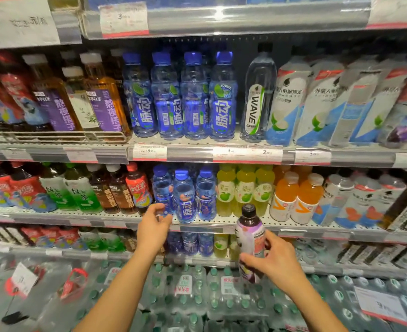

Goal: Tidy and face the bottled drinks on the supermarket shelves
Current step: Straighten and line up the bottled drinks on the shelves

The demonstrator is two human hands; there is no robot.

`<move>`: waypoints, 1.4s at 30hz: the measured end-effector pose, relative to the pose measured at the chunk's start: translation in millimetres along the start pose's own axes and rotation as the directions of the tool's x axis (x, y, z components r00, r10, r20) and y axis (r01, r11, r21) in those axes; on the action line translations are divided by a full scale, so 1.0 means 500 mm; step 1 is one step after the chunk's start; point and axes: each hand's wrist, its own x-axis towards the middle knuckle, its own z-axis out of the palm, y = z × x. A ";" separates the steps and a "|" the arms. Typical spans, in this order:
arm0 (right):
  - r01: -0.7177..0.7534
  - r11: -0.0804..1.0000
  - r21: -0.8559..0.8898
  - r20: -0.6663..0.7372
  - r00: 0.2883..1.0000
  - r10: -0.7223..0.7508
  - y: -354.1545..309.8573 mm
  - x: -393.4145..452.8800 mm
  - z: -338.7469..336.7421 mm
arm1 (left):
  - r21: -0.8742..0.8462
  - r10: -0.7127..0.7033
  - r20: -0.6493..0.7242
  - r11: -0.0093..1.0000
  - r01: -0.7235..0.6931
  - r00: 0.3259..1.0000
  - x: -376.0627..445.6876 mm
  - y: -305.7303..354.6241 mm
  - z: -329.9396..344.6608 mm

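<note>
While the right hand [273,258] holds a purple-labelled bottle [250,240] with a dark cap clear of the shelving, the left hand [153,227] reaches to the row of 3 blue bottles [185,196] on the second shelf [293,230] visible from the top. The right hand's thumb and fingers are curled round the lower half of the purple-labelled bottle, which stands upright with its cap uppermost and its long axis vertical; it hangs in front of the shelf edge, below the yellow-green bottles [245,190] and to the right of the blue row. The left hand is partly open, fingers loosely bent, with its fingertips at the base of the leftmost blue bottle [162,190]; whether they touch it or only lie just beside it cannot be read with certainty, because the fingers overlap the bottle in this view. That bottle stands upright but shows a different side of its label from the middle bottle, whose label faces front. The left forearm rises from the lower left, wrist straight, palm turned toward the shelf. The relation that governs the next move is judged to be this: the leftmost blue bottle lies directly ahead of the left fingertips, so a turn about its vertical axis would face it, and the left hand is the nearer of the 2. The purple-labelled bottle appears to belong elsewhere, possibly with the purple packs [405,125] at the far right of the shelf above.
</note>
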 end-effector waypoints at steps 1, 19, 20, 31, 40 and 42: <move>-0.005 1.000 -0.005 -0.008 1.000 0.005 0.003 -0.001 -0.007 | 0.055 -0.028 -0.026 0.998 0.029 0.999 0.021 -0.013 0.003; -0.069 0.998 -0.014 -0.062 0.996 0.068 0.026 -0.056 -0.063 | 0.274 0.063 -0.158 0.962 -0.017 0.986 0.202 -0.051 0.058; -0.069 0.997 -0.022 -0.063 0.996 0.068 0.025 -0.056 -0.065 | 0.275 0.065 -0.162 0.961 -0.019 0.985 0.200 -0.054 0.052; -0.044 0.997 -0.057 -0.087 0.995 0.039 0.010 -0.045 -0.059 | 0.122 0.112 -0.018 0.987 -0.109 0.994 0.187 -0.084 0.032; -0.028 0.999 -0.020 -0.062 0.998 0.027 0.009 -0.051 -0.054 | 0.051 -0.069 -0.163 0.996 0.078 0.984 0.045 -0.085 0.095; -0.036 0.999 -0.008 -0.059 0.998 0.035 0.016 -0.056 -0.055 | 0.012 -0.046 0.033 0.999 0.046 0.998 0.032 -0.084 0.132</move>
